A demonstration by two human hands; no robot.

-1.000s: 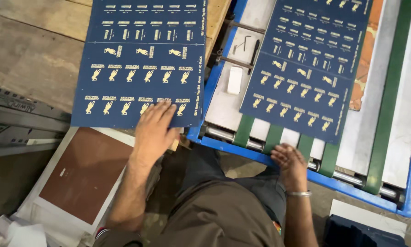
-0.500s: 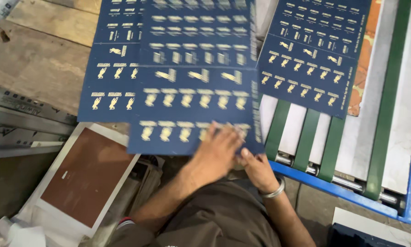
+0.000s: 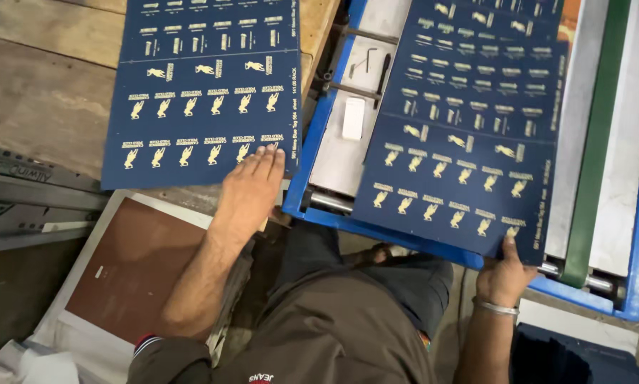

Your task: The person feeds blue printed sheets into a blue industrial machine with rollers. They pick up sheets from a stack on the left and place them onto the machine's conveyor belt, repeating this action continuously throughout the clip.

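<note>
Head view: my left hand [image 3: 252, 188] lies flat, open, on the navy printed sheet [image 3: 202, 89] at the wooden worktop's [image 3: 42, 107] near edge; my right hand [image 3: 503, 276] pinches another sheet [image 3: 469, 135] over the blue feeder [image 3: 312, 163], probably needing squaring.

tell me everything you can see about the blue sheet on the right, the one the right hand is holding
The right blue sheet is a large, thin, dark navy card printed with rows of small gold figures and labels. It lies flat and slightly skewed on the blue-framed machine bed, across grey and green strips. The right hand pinches its near edge close to the right corner, thumb on top. No tears or folds are visible.
</note>
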